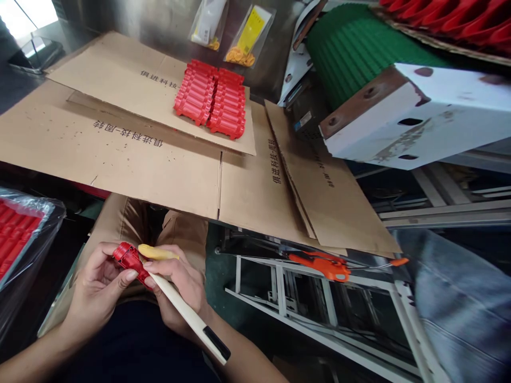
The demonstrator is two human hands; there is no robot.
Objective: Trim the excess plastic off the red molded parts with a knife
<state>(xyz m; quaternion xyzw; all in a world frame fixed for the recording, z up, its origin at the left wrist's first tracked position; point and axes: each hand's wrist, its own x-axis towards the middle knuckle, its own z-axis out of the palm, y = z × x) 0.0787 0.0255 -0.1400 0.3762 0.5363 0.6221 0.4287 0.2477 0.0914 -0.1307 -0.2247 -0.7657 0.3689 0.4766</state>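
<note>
My left hand point(98, 287) holds a small red plastic part point(130, 258) above my lap, its fingers closed round one end. My right hand point(179, 287) is closed on a long pale-handled tool point(179, 309) with a black end, and its fingers also touch the lower end of the red part. A yellow cover point(157, 252) shows on one finger of that hand. The tool's tip is hidden behind the fingers near the part. Two rows of similar red parts point(209, 101) lie side by side on the cardboard point(107, 69) ahead.
Two clear bags point(251, 34) with yellow pieces lie at the back. A green ribbed roller point(367, 48) with a white bracket point(419, 117) stands at the right. An orange air gun point(325, 265) hangs below the cardboard. A plastic-lined box point(38, 218) of red parts is at far left.
</note>
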